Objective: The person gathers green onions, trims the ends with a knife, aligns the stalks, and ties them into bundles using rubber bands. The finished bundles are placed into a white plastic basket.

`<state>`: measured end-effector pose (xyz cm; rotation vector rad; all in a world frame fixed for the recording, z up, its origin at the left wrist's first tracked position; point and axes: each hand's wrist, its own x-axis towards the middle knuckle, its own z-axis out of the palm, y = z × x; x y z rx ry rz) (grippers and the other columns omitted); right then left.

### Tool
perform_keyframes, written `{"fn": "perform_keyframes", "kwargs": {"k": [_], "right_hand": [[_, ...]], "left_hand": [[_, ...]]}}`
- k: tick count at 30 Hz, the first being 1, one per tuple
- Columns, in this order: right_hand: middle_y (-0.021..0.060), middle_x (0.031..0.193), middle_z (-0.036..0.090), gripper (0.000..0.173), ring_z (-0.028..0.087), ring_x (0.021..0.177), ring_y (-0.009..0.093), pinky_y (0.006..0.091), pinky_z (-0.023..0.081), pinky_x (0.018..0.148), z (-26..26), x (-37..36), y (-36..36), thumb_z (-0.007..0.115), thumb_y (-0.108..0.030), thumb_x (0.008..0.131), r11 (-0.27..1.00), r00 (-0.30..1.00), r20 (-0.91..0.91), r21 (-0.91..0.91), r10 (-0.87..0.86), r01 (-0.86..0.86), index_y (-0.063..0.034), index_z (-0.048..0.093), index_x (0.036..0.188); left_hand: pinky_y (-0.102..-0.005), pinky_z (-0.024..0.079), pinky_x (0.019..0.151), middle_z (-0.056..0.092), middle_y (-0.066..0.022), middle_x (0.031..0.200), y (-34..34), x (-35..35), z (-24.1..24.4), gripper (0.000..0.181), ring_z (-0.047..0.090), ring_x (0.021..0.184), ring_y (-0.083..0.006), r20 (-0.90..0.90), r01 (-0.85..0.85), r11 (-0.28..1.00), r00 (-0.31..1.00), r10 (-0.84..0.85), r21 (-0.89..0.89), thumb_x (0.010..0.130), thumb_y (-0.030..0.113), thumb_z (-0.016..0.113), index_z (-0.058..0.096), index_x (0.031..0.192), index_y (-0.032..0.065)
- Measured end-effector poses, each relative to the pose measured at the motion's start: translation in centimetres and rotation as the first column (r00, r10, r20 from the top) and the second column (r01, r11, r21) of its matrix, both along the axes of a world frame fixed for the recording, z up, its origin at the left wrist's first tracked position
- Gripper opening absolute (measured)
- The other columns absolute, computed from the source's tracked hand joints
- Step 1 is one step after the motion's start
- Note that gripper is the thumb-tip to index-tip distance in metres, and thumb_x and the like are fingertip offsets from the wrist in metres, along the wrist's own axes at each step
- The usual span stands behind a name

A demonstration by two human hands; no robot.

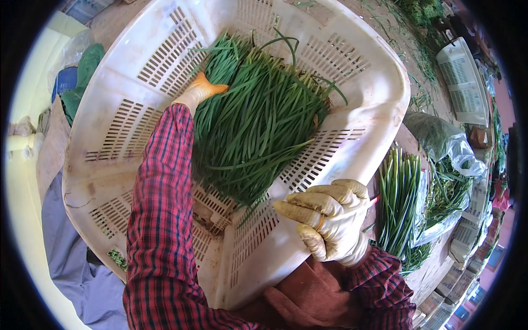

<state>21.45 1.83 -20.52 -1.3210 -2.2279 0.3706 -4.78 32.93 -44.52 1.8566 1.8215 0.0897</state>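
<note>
A large white slatted plastic crate stands before me, holding a heap of long green leaves, likely garlic chives. My left hand, in an orange-and-white glove, reaches into it and grips leaves at the heap's upper left; its fingers are partly hidden under them. Above the crate's near right rim is my right hand, in a stained cream glove with a rubber band around one finger. Its fingers curl around a thin pale handle or stick with a red tip; most of that object is hidden.
Right of the crate lie a bundle of green stalks and a clear plastic bag with greens. Another white crate stands further off at the upper right. Loose leaves litter the floor. Green and blue bags sit at the left.
</note>
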Motion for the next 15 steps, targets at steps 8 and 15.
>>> {"fn": "perform_keyframes", "kwargs": {"k": [8,15], "right_hand": [[-0.0058,0.106,0.066,0.034,0.061,0.093,0.017,0.0401,0.042,0.087,-0.1,0.0,0.0,0.061,-0.034,0.081,1.0,1.0,-0.004,0.022,-0.002,0.002,-0.0204,0.073,0.109],[-0.005,0.104,0.066,0.033,0.061,0.094,0.018,0.0412,0.041,0.087,-0.2,0.1,-0.2,0.061,-0.033,0.08,0.999,1.0,-0.016,0.026,0.02,-0.02,-0.0202,0.073,0.109]], "left_hand": [[-0.0349,0.032,0.114,0.046,-0.0239,0.144,-1.3,0.1,-0.2,0.109,0.043,0.135,-0.0335,0.266,-0.092,0.993,0.962,0.069,0.077,0.063,0.036,0.088,0.032,0.147,-0.0049],[-0.0387,0.046,0.103,0.06,-0.0251,0.127,-5.6,-1.2,2.9,0.092,0.059,0.118,-0.0351,0.362,-0.227,0.957,0.92,0.15,0.18,0.066,0.031,0.088,0.042,0.137,-0.0039]]}}
